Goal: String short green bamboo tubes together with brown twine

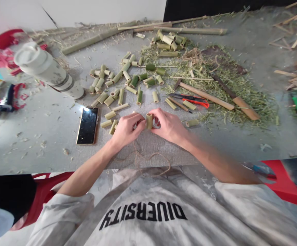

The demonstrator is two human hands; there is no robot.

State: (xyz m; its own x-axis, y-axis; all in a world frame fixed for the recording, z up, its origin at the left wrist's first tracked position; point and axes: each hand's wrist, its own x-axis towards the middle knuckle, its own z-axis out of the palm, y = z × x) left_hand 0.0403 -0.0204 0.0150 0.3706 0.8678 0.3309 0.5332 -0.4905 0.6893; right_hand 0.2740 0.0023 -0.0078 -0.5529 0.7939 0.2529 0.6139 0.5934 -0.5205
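Observation:
My right hand (167, 125) grips a short bamboo tube (149, 121) upright between thumb and fingers, its open end facing up. Close on the tube's left, my left hand (128, 129) is closed in a pinch. A thin brown twine (148, 158) runs up to the left hand from loose loops at the table's front edge; the pinched fingers hide its end. Several cut bamboo pieces (110, 115) lie just beyond and left of the left hand. One more bamboo piece (192, 122) rests right of the right hand.
A phone (87, 126) and a white tumbler (49, 71) are on the left. Beyond my hands lie many bamboo pieces (134, 81), a hammer (207, 95), an orange-and-black cutter (191, 98) and a wooden-handled blade (246, 107) on green shavings (261, 102). Long bamboo poles (94, 39) lie behind.

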